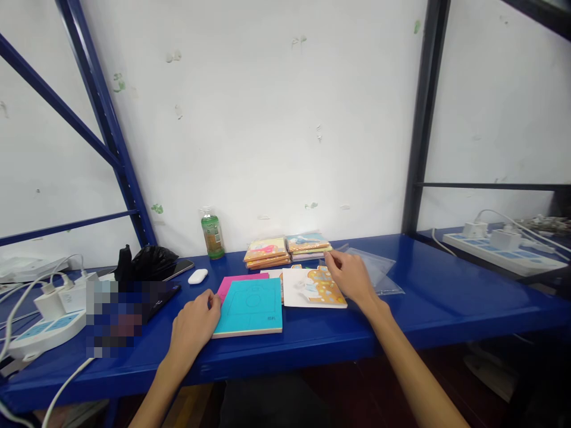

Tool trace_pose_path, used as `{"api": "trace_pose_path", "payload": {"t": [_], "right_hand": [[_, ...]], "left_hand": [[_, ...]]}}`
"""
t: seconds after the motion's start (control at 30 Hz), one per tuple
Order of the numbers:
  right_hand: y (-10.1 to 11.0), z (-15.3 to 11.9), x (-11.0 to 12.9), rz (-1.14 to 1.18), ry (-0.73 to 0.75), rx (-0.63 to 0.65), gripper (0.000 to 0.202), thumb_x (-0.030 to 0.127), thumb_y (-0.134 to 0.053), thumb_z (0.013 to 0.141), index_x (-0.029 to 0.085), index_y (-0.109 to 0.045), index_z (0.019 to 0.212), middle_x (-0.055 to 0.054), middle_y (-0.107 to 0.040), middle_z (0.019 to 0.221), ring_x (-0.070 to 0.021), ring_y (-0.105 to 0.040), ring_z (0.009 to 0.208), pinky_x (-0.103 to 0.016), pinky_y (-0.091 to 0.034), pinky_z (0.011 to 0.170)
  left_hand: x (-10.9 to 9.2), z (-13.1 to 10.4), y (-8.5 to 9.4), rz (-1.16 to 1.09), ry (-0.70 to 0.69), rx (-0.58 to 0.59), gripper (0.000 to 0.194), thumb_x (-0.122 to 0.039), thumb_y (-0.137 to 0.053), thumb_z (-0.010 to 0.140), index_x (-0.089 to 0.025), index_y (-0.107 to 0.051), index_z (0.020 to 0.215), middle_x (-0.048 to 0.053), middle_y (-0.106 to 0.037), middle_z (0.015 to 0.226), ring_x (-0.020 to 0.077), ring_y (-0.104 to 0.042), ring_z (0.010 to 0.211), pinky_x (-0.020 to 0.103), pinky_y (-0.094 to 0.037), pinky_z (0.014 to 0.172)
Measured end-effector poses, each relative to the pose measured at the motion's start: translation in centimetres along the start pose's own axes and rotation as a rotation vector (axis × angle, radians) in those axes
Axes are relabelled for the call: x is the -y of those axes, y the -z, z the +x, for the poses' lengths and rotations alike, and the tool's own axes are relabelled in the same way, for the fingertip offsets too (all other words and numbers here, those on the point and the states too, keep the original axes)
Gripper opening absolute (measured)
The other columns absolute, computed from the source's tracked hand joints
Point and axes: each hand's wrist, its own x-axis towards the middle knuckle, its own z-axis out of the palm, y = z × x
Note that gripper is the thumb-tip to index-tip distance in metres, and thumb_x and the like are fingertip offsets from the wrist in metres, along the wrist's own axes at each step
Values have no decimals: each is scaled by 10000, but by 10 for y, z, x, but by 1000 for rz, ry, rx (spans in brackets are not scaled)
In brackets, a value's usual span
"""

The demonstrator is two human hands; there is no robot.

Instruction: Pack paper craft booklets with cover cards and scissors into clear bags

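Note:
A cyan board with a thin line drawing lies near the table's front edge, partly over a pink one. My left hand rests at their left edge with its fingers curled; whether it grips anything is hidden. To the right of the cyan board lies a white card with an orange picture, overlapping another card. My right hand is over that card's upper right corner, fingers pinched together, and what they hold is too small to tell. Clear plastic sleeves lie beyond it on the right.
Two stacks of wrapped picture packs stand near the wall on the blue table. A green-labelled bottle, a white case, a black bag and a power strip are at the left.

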Motion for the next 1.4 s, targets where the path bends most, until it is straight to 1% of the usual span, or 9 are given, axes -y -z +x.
{"api": "trace_pose_path", "payload": {"t": [0.47, 0.9, 1.23, 1.4], "right_hand": [[0, 1, 0, 4, 11, 17, 447, 385, -398, 994, 209, -623, 650, -26, -636, 574, -144, -465, 486, -295, -234, 547], [0, 0, 1, 5, 16, 26, 447, 382, -386, 994, 208, -610, 647, -27, -626, 569, -144, -458, 483, -299, -221, 551], [1, 0, 2, 11, 14, 45, 444, 376, -398, 999, 204, -580, 632, -15, -600, 561, -130, -401, 473, -303, -213, 553], [2, 0, 2, 11, 12, 60, 445, 382, -399, 1001, 204, -565, 630, -10, -585, 556, -128, -382, 477, -302, -208, 553]], "left_hand": [[-2, 0, 2, 8, 5, 2, 387, -430, -267, 965, -259, -580, 814, 138, -760, 899, 377, -711, 907, 361, -435, 638], [-1, 0, 0, 8, 1, 2, 352, -421, -260, 955, -266, -514, 767, 134, -742, 871, 387, -699, 898, 361, -391, 622], [-2, 0, 1, -3, -1, 10, 357, -427, -254, 951, -270, -519, 771, 123, -743, 873, 372, -697, 885, 348, -381, 620], [-1, 1, 0, -8, 8, 18, 352, -425, -253, 949, -268, -514, 773, 126, -740, 880, 382, -692, 912, 353, -376, 627]]}}
